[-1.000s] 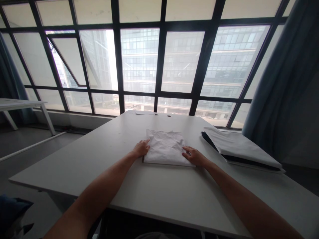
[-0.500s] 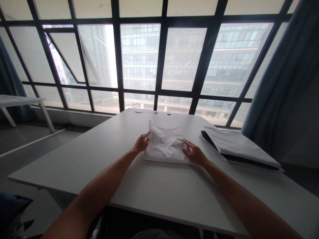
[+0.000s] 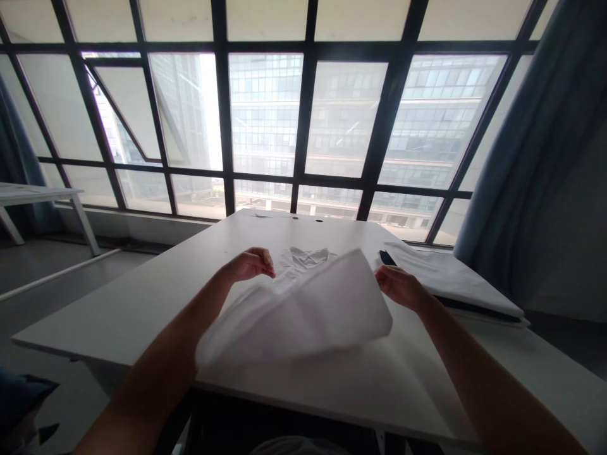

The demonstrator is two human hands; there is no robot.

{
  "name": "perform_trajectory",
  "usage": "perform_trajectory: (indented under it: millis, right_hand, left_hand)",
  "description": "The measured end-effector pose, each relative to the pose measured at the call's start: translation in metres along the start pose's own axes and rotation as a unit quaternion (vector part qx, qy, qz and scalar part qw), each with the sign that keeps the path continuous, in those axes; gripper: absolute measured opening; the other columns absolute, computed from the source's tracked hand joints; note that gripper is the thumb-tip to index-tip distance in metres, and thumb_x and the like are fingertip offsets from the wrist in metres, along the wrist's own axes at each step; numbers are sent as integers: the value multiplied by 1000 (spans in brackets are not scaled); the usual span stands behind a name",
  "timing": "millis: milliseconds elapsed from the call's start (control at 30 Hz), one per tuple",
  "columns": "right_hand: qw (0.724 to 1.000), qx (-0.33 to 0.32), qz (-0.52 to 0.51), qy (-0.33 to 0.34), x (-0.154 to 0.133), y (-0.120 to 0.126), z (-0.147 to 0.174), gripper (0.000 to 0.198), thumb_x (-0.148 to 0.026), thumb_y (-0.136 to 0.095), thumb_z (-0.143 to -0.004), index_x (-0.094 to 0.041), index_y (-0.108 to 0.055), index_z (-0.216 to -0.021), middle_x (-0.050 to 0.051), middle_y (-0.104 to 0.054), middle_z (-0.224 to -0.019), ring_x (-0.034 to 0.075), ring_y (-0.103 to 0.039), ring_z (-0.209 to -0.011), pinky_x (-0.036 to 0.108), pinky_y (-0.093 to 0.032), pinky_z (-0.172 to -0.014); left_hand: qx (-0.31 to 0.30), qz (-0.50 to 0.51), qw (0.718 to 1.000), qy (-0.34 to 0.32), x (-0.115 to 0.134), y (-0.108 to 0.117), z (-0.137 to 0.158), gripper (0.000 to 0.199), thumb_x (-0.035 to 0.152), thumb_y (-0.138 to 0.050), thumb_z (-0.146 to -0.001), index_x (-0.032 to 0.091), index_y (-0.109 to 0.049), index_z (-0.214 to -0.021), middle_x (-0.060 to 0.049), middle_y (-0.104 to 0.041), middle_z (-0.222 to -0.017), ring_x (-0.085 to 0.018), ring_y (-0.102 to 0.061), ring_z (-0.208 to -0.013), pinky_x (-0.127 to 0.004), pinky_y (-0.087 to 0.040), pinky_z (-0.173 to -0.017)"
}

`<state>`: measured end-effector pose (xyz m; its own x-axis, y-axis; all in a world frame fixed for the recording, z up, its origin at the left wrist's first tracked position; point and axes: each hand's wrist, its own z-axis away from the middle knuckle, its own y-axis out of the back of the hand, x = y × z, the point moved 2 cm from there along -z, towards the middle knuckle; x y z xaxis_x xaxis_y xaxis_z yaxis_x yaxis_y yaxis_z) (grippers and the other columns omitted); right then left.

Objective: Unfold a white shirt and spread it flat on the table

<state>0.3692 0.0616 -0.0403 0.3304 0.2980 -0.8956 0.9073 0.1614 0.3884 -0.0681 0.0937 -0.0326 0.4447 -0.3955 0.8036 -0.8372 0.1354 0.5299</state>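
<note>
I am seeing the left hand [image 3: 250,263] curling its fingers together on the far left part of the white garment [image 3: 303,306], pinching the cloth near its collar edge. The right hand [image 3: 401,286] is closing at the garment's far right edge; its fingers are bent in toward the cloth, but I cannot tell for sure that they are gripping it, since the raised fabric is hiding the contact.

The garment is lifting off the table [image 3: 142,303]: its near part is billowing up and toward the camera, hanging in the air between the two forearms, while its collar end is lying low on the tabletop just beyond the hands. The airborne flap is blurred at its near edge.

I am finding no box, bin or basket in view; nothing here is holding the clothes except the table itself. To the right of the right hand, a folded pile [image 3: 450,278] is resting flat on the table, a pale layer on top of a dark one, lying near the garment but apart from it.

Beyond the table, a large gridded window [image 3: 303,126] is showing buildings outside. A blue curtain [image 3: 545,158] is hanging at the right. A second table [image 3: 33,193] is standing at the far left, well apart. Some dark blue cloth [image 3: 21,395] is showing at the lower left corner.
</note>
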Motion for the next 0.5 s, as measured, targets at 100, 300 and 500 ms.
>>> perform_trajectory:
  millis: [100, 300, 500]
  right_hand:
    - [998, -68, -1, -3, 3, -22, -3, 65, -74, -62, -79, -13, -74, -97, 16, -70, -103, 30, -68, -90, 39, -54, -84]
    - [982, -113, 128, 77, -6, -71, -2, 65, -70, -68, -77, -13, -73, -108, 16, -66, -115, 20, -63, -72, 31, -52, -65]
    - [951, -209, 152, 168, -18, -113, 8, 49, -54, -66, -86, -16, -70, -118, 8, -68, -103, 10, -51, -57, 21, -41, -53]
  left_hand:
    - [-90, 29, 995, -24, 6, -25, 0, 30, 34, -59, -85, 11, -73, -98, -14, -76, -96, -27, -72, -92, -43, -55, -86]
    - [-155, -132, 959, -196, 30, -89, 11, 47, 45, -69, -82, 19, -67, -122, -12, -64, -131, -26, -57, -122, -38, -41, -106]
    - [-165, -226, 927, -250, 47, -117, 19, 36, 45, -51, -95, 19, -75, -91, -8, -74, -88, -20, -66, -84, -30, -44, -85]
